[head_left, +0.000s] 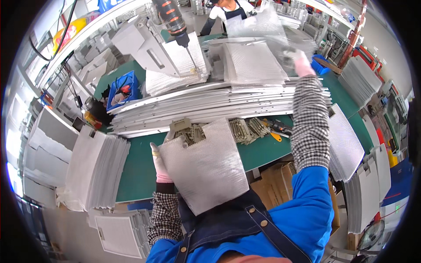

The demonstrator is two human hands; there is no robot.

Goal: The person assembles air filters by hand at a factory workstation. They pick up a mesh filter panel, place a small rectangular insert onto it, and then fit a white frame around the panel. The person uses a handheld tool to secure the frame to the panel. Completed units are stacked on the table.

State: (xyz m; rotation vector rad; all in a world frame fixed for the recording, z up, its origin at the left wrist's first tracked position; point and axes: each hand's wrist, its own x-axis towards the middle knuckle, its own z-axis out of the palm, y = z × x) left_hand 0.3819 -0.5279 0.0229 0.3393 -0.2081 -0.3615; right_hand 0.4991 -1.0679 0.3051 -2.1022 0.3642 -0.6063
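Observation:
My left hand (159, 164), in a pale glove, grips the left edge of a silvery mesh sheet (206, 168) with a notch in its upper edge. That sheet leans against my apron, tilted up over the bench edge. At the far right of the bench my right hand (301, 63), gloved and blurred, is at the edge of another thin mesh sheet (258, 26), which is smeared by motion above a mesh stack (254, 63). Its fingers look closed on that sheet. Small beige clips (188, 131) lie piled behind the near sheet, partly hidden by it.
Long white metal strips (210, 105) lie stacked across the green bench (140, 171). A power screwdriver (173, 19) hangs above. A blue bin (123, 90) stands left, more panels (98, 168) nearer. Pliers (274, 129) lie right of the clips. A person (228, 11) stands across the bench.

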